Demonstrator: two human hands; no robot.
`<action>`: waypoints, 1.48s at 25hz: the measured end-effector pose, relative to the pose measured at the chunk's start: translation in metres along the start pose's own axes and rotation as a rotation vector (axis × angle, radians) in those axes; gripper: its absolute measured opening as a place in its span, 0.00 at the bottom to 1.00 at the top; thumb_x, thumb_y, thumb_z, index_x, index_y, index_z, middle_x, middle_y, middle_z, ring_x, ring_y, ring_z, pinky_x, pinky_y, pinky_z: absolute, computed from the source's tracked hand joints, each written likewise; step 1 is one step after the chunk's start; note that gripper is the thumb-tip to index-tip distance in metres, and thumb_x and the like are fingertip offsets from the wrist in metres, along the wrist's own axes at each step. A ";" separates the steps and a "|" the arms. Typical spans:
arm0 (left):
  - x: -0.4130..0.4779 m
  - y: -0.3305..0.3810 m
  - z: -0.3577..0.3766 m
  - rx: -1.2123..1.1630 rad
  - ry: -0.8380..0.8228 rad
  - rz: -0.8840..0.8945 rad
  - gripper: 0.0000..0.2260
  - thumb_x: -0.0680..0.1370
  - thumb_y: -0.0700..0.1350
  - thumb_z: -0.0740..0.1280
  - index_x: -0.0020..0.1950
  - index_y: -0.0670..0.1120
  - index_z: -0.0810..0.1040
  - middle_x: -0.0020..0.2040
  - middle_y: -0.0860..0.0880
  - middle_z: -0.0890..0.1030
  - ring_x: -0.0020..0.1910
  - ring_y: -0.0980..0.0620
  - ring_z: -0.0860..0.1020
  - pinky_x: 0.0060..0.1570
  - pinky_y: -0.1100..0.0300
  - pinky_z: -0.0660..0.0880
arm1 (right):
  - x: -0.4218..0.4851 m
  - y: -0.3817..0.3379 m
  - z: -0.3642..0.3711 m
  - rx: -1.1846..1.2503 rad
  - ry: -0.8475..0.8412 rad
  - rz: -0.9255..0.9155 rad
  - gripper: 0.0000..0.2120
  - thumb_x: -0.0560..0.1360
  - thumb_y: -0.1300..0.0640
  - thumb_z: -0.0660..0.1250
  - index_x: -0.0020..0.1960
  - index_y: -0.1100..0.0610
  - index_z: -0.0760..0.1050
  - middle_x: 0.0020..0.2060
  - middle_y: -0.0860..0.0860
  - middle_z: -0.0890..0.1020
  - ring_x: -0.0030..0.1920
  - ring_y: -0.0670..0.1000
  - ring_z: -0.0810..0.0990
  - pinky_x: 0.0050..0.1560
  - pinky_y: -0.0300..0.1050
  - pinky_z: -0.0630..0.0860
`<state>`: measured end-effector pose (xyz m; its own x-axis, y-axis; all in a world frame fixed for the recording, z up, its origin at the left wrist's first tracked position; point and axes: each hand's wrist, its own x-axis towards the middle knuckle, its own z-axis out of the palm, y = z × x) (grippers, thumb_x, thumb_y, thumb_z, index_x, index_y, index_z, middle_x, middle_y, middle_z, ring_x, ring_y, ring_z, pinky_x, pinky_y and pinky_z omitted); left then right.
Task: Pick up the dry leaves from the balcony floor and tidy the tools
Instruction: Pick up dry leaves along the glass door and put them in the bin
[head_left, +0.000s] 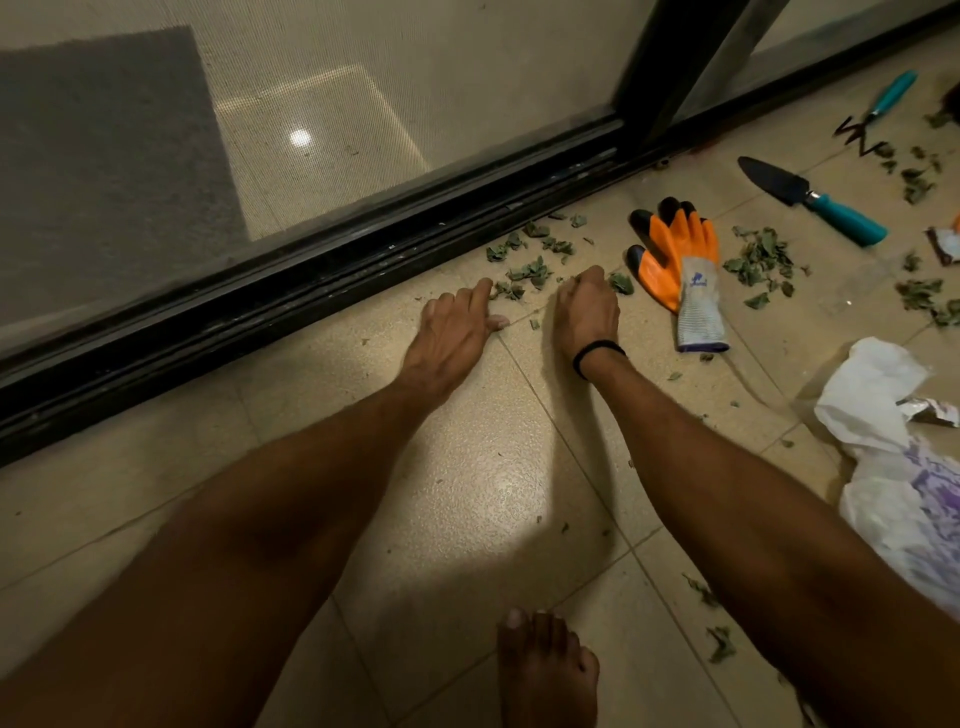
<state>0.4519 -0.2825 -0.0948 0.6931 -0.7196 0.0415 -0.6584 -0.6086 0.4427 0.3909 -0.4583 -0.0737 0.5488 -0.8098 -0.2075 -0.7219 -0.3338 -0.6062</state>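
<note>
Beige tiles cover the balcony floor, which ends at a black door track below a mesh screen door. Someone is bent low, both bare arms stretched down to the tiles just beside that track. Their left hand lies with its fingers reaching forward, tips at the edge of a scatter of dry leaves, thumb on the tile. Their right hand, a black band on its wrist, is knuckles-up with fingers curled under at the same scatter; I cannot tell whether it holds any. More leaves lie further right, past an orange glove lying flat. Beyond it rest a trowel and a hand rake, both teal-handled and well apart from the hands. A crumpled white plastic bag sits at the right edge, and a bare foot shows at the bottom.
</note>
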 end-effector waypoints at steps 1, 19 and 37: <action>0.000 -0.001 0.001 0.048 0.003 0.018 0.22 0.84 0.58 0.55 0.72 0.45 0.65 0.56 0.44 0.77 0.52 0.46 0.75 0.60 0.48 0.71 | 0.001 -0.001 -0.002 0.064 0.018 0.010 0.03 0.81 0.58 0.57 0.49 0.57 0.68 0.40 0.49 0.73 0.44 0.54 0.74 0.33 0.41 0.62; -0.012 -0.002 -0.019 -0.061 -0.038 0.060 0.05 0.86 0.47 0.52 0.55 0.47 0.64 0.44 0.45 0.73 0.39 0.48 0.70 0.38 0.53 0.68 | -0.004 -0.024 0.012 -0.279 -0.112 -0.299 0.13 0.82 0.51 0.57 0.60 0.59 0.69 0.54 0.61 0.77 0.53 0.61 0.76 0.51 0.55 0.75; -0.049 -0.046 -0.153 -0.215 0.650 -0.186 0.03 0.82 0.38 0.62 0.54 0.40 0.68 0.40 0.44 0.73 0.34 0.48 0.73 0.29 0.56 0.68 | -0.128 -0.171 0.043 0.274 0.014 -0.672 0.05 0.78 0.57 0.62 0.47 0.59 0.69 0.36 0.53 0.73 0.36 0.50 0.70 0.34 0.42 0.60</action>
<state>0.4935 -0.1679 0.0196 0.8670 -0.2242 0.4451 -0.4865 -0.5742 0.6585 0.4627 -0.2771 0.0235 0.8302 -0.4785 0.2859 -0.0981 -0.6303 -0.7701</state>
